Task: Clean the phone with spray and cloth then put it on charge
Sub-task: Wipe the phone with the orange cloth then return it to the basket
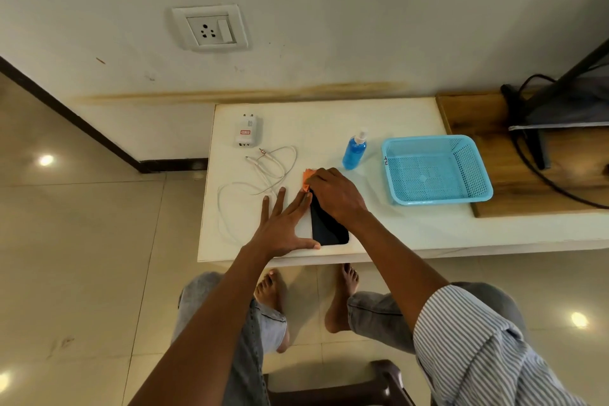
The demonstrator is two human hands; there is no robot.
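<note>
A black phone [328,227] lies flat near the front edge of the white table [379,231]. My right hand [334,193] presses an orange cloth [307,179] onto the phone's far end, and most of the cloth is hidden under it. My left hand [283,224] lies flat with spread fingers against the phone's left side, its thumb at the near corner. A blue spray bottle [354,150] stands upright just beyond my right hand. A white charger plug [246,132] and its loose white cable [263,175] lie at the table's left.
An empty light-blue plastic basket [435,170] sits right of the bottle. A wall socket [210,28] is above the table. At the far right a wooden board [478,122] carries a dark stand and black cables. A dark stool [346,386] is under me.
</note>
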